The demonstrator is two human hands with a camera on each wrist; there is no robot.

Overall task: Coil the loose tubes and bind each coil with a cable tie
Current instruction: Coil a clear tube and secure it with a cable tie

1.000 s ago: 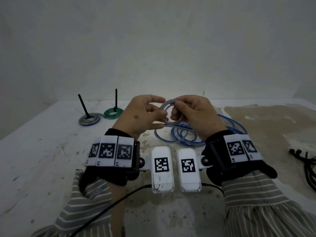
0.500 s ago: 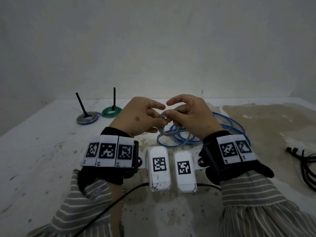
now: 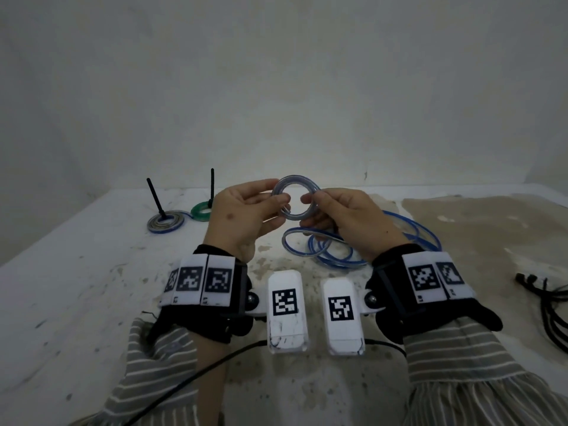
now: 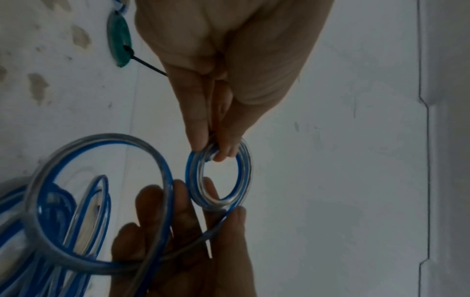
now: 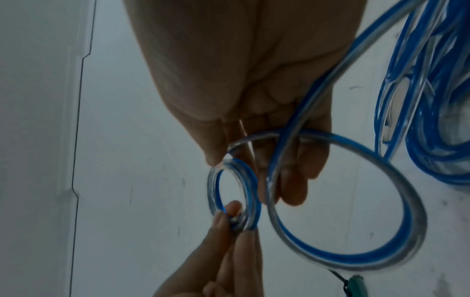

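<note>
Above the desk (image 3: 92,272), a small coil (image 3: 295,202) of the blue tube is held up between both hands. The left hand (image 3: 242,219) is pinched on the coil's left side, thumb inside the ring and fingers outside; the right hand (image 3: 347,222) is curled on the opposite side, with a strand of tube running across its fingers. Only a few turns are wound into this coil. Most of the blue tube (image 3: 335,253) lies loose in wide loops on the desk just below the hands, so winding is judged to be at an early stage and no tie is on it yet.

At the far left, 2 finished coils are counted: a grey-blue coil (image 3: 165,223) and a green coil (image 3: 201,211), each bound with 1 black cable tie whose tail stands up. At the right edge a bunch of spare cable ties (image 3: 550,299) is seen; their number cannot be told.

So 2 coils are done, 1 is in hand, and its winding and binding are left
</note>
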